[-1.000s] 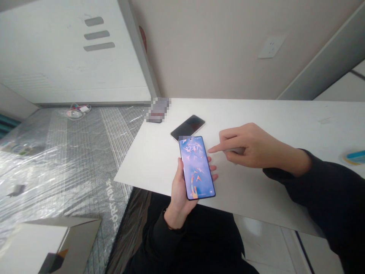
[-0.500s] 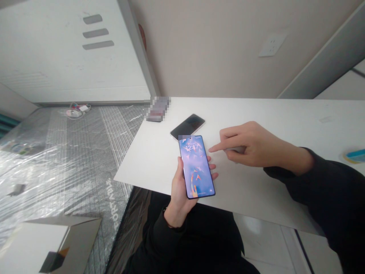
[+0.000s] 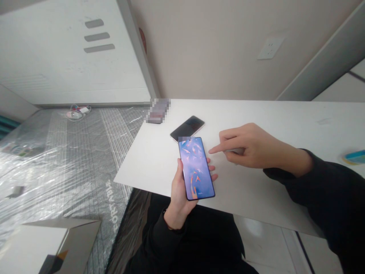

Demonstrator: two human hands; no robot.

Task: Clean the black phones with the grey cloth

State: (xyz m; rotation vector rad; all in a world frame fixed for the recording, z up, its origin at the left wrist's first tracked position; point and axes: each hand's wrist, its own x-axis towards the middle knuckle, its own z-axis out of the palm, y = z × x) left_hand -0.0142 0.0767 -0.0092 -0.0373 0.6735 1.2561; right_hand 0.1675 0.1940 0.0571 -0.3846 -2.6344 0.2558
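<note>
My left hand (image 3: 179, 190) holds a smartphone (image 3: 196, 167) from below and the side, thumb on its left edge and fingertips showing past its right edge. Its screen is lit with a blue and purple picture with orange shapes; the top edge is blurred out. To the right, my right hand (image 3: 248, 146) points at the phone with its index finger stretched out, the tip just off the phone's right edge. The other fingers are partly curled, and I make out nothing held there. Behind the lit phone, a second smartphone (image 3: 187, 128) lies dark-screened on the white table (image 3: 270, 118).
A pixelated flat item (image 3: 157, 111) rests at the table's far left corner. A blue and yellow object (image 3: 355, 156) is at the right. Left of the table are a plastic-wrapped mattress (image 3: 85, 160), a cable bundle (image 3: 78, 112) and a box (image 3: 34, 243). The wall carries a socket (image 3: 270, 47).
The clock digits on the held phone's screen have gone, and small text shows near its bottom. Both hands keep nearly the same position; the view has shifted slightly.
</note>
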